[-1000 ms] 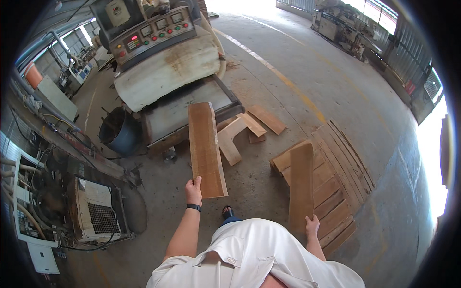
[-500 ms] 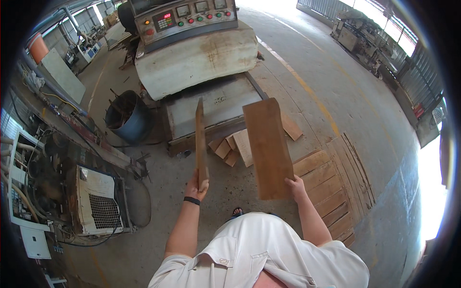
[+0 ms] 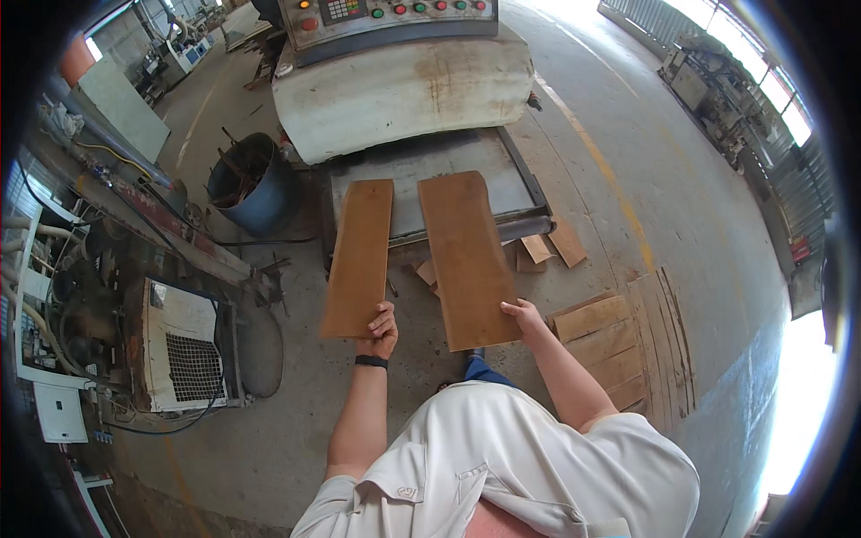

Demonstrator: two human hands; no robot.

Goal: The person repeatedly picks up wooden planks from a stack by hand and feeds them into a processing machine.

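Note:
My left hand (image 3: 380,330) grips a brown wooden board (image 3: 360,255) by its lower right edge, with the broad face turned up toward me. A second, slightly wider board (image 3: 471,260) with one wavy edge is held in my right hand (image 3: 525,319), also near its lower right corner. The two boards are apart, side by side, their far ends over the metal bed (image 3: 430,179) of a machine. Whether the board ends touch the bed, I cannot tell. A dark band circles my left wrist.
Ahead stands the machine with a white hood (image 3: 404,99) and a button panel (image 3: 395,20). A blue drum (image 3: 260,202) of scrap is to its left. Loose wood pieces (image 3: 567,242) lie by the bed. Boards (image 3: 601,345) are laid on the floor at right; a mesh-fronted unit (image 3: 184,354) stands left.
The left board has turned from edge-on to face-up. Both boards now sit closer to the machine bed, the right one shifted left. My view has moved nearer the machine.

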